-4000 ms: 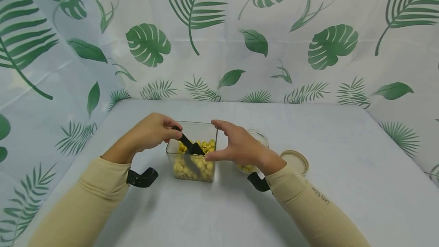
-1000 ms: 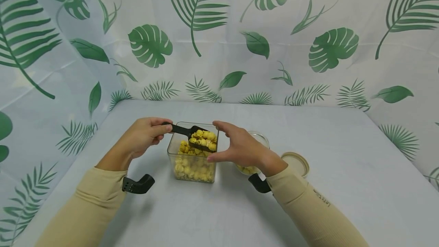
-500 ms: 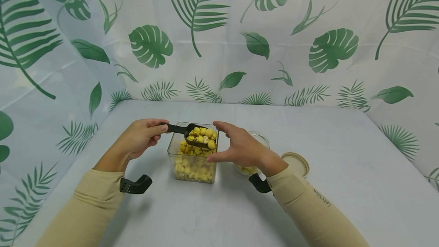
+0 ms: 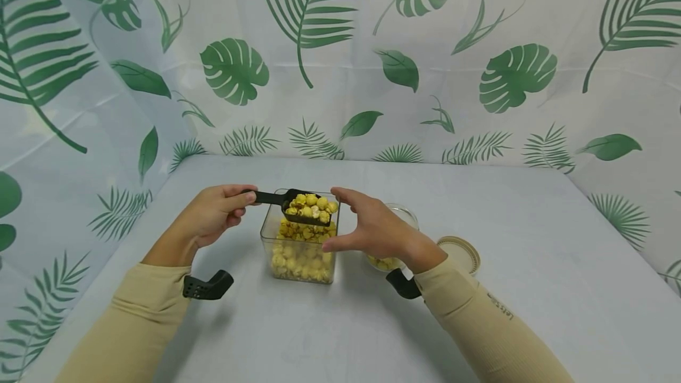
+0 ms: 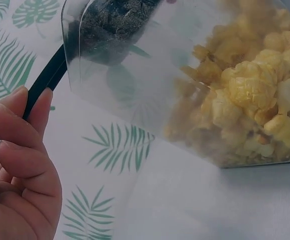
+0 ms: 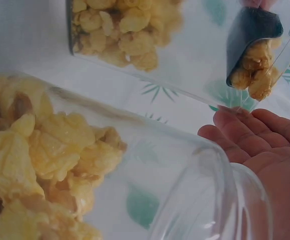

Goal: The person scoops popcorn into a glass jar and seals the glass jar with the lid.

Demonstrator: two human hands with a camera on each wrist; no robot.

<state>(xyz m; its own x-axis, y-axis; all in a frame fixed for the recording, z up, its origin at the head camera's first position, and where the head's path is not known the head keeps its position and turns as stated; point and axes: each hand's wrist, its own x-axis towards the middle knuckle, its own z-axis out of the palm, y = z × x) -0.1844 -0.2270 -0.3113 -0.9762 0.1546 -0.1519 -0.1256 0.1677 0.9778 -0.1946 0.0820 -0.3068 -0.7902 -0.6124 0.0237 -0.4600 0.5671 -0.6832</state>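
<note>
In the head view, my left hand [image 4: 217, 210] pinches the handle end of a black scoop [image 4: 269, 197] between thumb and fingers. Yellow popcorn [image 4: 311, 208] heaps the scoop, which sits level at the mouth of a clear square container [image 4: 269, 228]. More popcorn [image 5: 252, 90] fills the container's lower part, seen through its wall in the left wrist view. My right hand [image 4: 375, 226] holds the container's right side, thumb towards the front corner and fingers towards the back. In the right wrist view, fingertips [image 6: 230, 120] meet the container wall beneath the scoop.
Behind my right hand stands a round clear jar [image 4: 402, 214] with popcorn in it, its mouth uncovered. A round lid [image 4: 461, 251] with a tan rim lies right of it. A white table [image 4: 340, 336] supports everything, with a leaf-print cloth [image 4: 319, 105] behind.
Four seconds ago the scoop pointed down into the popcorn. It has since risen, loaded, levelled out and drifted left with my left hand. My right hand keeps its place.
</note>
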